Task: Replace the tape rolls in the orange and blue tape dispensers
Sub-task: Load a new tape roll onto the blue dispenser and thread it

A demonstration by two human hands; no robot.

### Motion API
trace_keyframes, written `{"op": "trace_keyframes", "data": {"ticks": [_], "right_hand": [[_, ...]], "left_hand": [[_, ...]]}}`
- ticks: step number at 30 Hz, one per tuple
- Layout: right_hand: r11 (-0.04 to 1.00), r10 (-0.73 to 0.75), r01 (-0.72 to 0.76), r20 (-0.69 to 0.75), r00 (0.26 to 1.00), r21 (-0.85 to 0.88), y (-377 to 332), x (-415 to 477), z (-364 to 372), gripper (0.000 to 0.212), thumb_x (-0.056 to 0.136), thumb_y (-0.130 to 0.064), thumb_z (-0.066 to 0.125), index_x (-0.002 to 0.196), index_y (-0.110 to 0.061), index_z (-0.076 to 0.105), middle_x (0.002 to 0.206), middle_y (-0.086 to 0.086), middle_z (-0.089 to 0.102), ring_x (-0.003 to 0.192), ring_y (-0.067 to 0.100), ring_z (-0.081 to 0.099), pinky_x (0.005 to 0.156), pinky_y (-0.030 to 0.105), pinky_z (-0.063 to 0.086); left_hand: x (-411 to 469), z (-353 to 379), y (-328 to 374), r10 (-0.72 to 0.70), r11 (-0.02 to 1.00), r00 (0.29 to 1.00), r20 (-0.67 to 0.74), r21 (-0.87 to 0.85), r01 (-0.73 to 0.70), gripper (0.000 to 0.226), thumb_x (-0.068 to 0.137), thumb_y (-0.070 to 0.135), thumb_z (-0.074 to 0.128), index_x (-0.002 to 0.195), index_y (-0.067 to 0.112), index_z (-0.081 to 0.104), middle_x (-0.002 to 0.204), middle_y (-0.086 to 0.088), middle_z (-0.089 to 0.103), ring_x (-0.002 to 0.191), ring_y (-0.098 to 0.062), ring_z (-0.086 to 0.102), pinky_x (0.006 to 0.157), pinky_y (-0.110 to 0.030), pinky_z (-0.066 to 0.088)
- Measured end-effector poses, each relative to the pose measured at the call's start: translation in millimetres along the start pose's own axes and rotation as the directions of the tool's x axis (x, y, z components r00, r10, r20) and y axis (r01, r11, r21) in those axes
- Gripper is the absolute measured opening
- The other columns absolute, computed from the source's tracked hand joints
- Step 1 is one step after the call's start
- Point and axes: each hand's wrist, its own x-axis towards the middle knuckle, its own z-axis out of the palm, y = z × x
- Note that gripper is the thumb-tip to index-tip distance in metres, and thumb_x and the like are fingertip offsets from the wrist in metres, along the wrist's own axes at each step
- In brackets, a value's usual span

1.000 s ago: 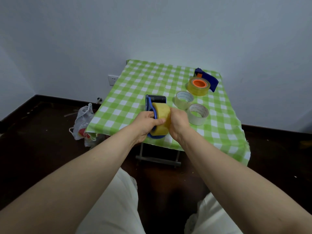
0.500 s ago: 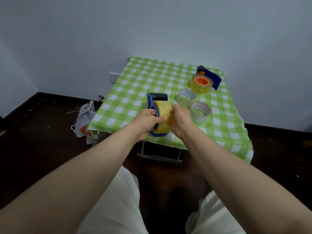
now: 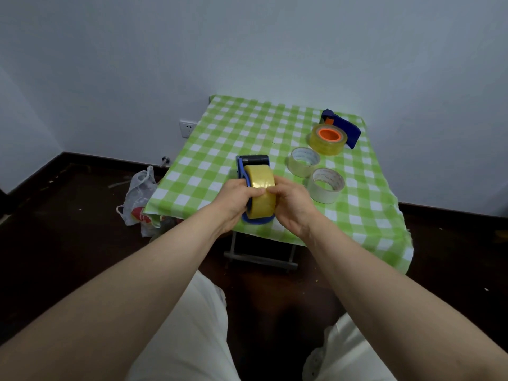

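Observation:
A blue tape dispenser (image 3: 247,163) with a yellowish tape roll (image 3: 260,182) mounted in it sits over the near edge of the table. My left hand (image 3: 236,199) grips the dispenser's left side, thumb on the roll. My right hand (image 3: 291,202) clasps the roll from the right, thumb on its top. An orange-cored dispenser with a dark blue body (image 3: 343,127) lies at the far right, carrying a yellowish roll (image 3: 327,140). Two whitish tape rolls (image 3: 303,162) (image 3: 325,185) lie flat between them.
The small folding table wears a green-and-white checked cloth (image 3: 220,138) and stands against a pale wall. A plastic bag (image 3: 140,196) lies on the dark floor at the table's left. A wall socket (image 3: 187,128) is behind it.
The thumbs of both hands have come together on top of the roll. The dispenser stays in about the same spot; the view has shifted slightly.

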Motion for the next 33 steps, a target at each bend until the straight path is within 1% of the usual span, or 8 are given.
{"op": "trace_keyframes", "data": {"ticks": [2,5,8,12,17,22,26,33], "right_hand": [[0.995,-0.024,0.028,0.039,0.999,-0.098,5,-1,0,0.052,0.082,0.020,0.037,0.128,0.001,0.052,0.114,0.017,0.063,0.105,0.027,0.061,0.089,0.036,0.051],[0.952,-0.083,0.087,0.025,0.996,-0.294,7,-3,5,0.062,0.083,0.026,0.036,0.138,-0.002,0.042,0.130,0.016,0.057,0.121,0.026,0.054,0.099,0.037,0.048],[0.906,-0.126,0.129,0.034,0.991,-0.404,7,-3,10,0.060,0.085,0.024,0.038,0.139,-0.002,0.041,0.130,0.015,0.057,0.122,0.024,0.054,0.093,0.029,0.050],[0.855,-0.140,0.141,0.039,0.989,-0.498,9,-3,12,0.062,0.087,0.021,0.039,0.143,-0.005,0.037,0.133,0.013,0.056,0.120,0.019,0.054,0.096,0.030,0.048],[0.805,-0.155,0.159,0.057,0.986,-0.571,11,-5,15,0.061,0.090,0.017,0.038,0.145,-0.007,0.031,0.139,0.009,0.051,0.123,0.014,0.049,0.098,0.024,0.043],[0.776,-0.164,0.169,0.064,0.984,-0.607,11,-4,16,0.061,0.089,0.017,0.037,0.145,-0.008,0.033,0.138,0.008,0.052,0.117,0.009,0.049,0.091,0.012,0.044],[0.757,-0.179,0.172,0.052,0.982,-0.630,14,-3,18,0.061,0.090,0.014,0.038,0.146,-0.011,0.031,0.139,0.006,0.050,0.124,0.010,0.046,0.100,0.019,0.037],[0.766,-0.195,0.163,0.016,0.981,-0.622,16,-5,19,0.061,0.091,0.013,0.039,0.147,-0.011,0.028,0.141,0.004,0.048,0.127,0.011,0.043,0.099,0.017,0.036]], "left_hand": [[2,-2,1,0.010,1.000,0.999,-0.042,-0.020,-0.011,0.030,0.088,-0.004,0.053,0.117,-0.002,0.059,0.111,-0.021,0.064,0.103,-0.031,0.061,0.092,-0.041,0.050],[6,-4,3,0.028,0.999,0.995,-0.098,-0.015,-0.030,0.025,0.090,-0.002,0.049,0.111,0.003,0.061,0.109,-0.022,0.064,0.101,-0.033,0.061,0.094,-0.046,0.049],[10,-2,1,0.029,0.999,0.989,-0.146,-0.028,-0.033,0.020,0.089,-0.001,0.049,0.102,0.004,0.064,0.099,-0.019,0.065,0.095,-0.032,0.062,0.090,-0.045,0.050],[15,0,1,-0.005,0.999,0.975,-0.222,-0.052,-0.007,0.012,0.085,0.002,0.055,0.082,0.010,0.064,0.084,-0.014,0.064,0.088,-0.032,0.062,0.088,-0.047,0.051],[15,3,3,-0.025,0.997,0.961,-0.275,-0.083,0.003,0.011,0.084,0.002,0.059,0.076,0.009,0.060,0.074,-0.010,0.060,0.075,-0.028,0.059,0.074,-0.037,0.051],[17,6,3,-0.047,0.995,0.947,-0.319,-0.097,0.017,0.009,0.082,0.005,0.061,0.074,0.009,0.060,0.075,-0.011,0.061,0.081,-0.029,0.060,0.081,-0.043,0.052],[18,6,1,-0.052,0.994,0.941,-0.335,-0.105,0.018,0.008,0.081,0.007,0.061,0.073,0.010,0.061,0.078,-0.012,0.062,0.083,-0.029,0.061,0.085,-0.046,0.053],[21,8,2,-0.052,0.995,0.940,-0.336,-0.096,0.020,0.008,0.082,0.011,0.060,0.074,0.011,0.061,0.077,-0.010,0.062,0.080,-0.029,0.060,0.081,-0.042,0.052]]}}
